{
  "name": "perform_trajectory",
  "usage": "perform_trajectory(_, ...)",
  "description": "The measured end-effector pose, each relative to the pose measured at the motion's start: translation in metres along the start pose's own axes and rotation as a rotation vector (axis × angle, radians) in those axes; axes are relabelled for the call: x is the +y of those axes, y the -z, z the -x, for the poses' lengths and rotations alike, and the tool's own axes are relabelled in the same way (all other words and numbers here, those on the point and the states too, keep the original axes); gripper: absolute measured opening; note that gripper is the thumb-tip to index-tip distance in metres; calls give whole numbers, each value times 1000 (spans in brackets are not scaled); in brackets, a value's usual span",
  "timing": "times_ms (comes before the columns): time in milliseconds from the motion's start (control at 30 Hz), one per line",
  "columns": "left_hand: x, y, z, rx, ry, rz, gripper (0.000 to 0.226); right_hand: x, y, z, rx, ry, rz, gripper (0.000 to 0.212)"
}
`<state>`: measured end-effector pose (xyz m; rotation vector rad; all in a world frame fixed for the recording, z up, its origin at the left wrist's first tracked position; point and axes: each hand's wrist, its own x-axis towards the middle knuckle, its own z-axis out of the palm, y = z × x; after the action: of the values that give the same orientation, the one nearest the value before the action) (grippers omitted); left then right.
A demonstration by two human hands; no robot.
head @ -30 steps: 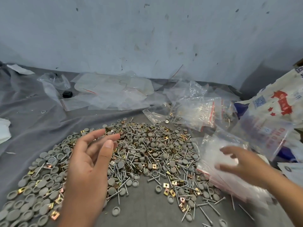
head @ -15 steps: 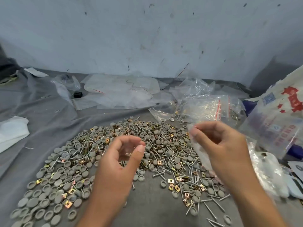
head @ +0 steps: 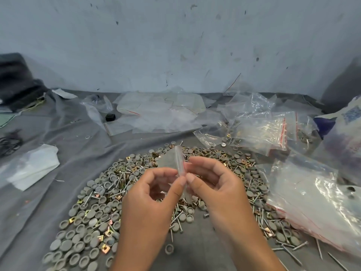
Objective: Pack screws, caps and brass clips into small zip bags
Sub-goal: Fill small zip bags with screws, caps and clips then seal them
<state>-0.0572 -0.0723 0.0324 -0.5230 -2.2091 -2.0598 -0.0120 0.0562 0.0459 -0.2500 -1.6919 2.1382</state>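
A small clear zip bag [head: 176, 160] is held upright above the heap, edge toward me. My left hand [head: 150, 198] pinches its near edge between thumb and fingers, and my right hand [head: 214, 186] pinches the same edge from the other side. Below them a wide heap [head: 109, 204] of grey round caps, silver screws and brass clips lies spread on the grey cloth [head: 64, 145]. I cannot tell if the bag holds anything.
A stack of empty zip bags [head: 304, 202] lies at the right. Filled bags with red zip strips [head: 269, 133] sit behind it. Loose clear plastic sheets [head: 156, 112] lie along the wall, white paper [head: 33, 167] at the left, a printed sack [head: 347, 130] far right.
My right hand took a small bag from the stack at the right and brought it to the middle. My left hand rose to meet it, and both now pinch the bag.
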Motion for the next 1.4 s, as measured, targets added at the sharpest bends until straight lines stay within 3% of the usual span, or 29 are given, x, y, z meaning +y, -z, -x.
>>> perform_trajectory(133,0,1,-1,29,12,37,33,-1,-1,1,-12,51,48,29)
perform_trajectory(367,3,11,-6,68,60,76,16,-11,-6,-3,-13,172,215,28)
perform_trajectory(500,3,13,-3,194,-1,-45,5,0,-1,5,116,216,264,24)
perform_trajectory(600,2,10,1,256,-93,-183,19,7,-1,11,96,246,357,23)
perform_trajectory(700,4,6,5,235,-183,-316,21,14,-2,15,38,242,433,27)
perform_trajectory(900,0,4,6,134,-297,-489,21,22,1,14,-6,141,345,20)
perform_trajectory(1067,4,1,6,-44,-273,-345,12,17,5,12,7,110,281,10)
perform_trajectory(1133,2,1,7,-97,-226,-249,25,15,7,11,14,97,239,10)
perform_trajectory(1233,0,2,9,-78,-188,-230,43,12,10,11,3,64,202,4)
perform_trajectory(1400,2,6,8,67,-230,-303,30,13,11,12,49,82,259,13)
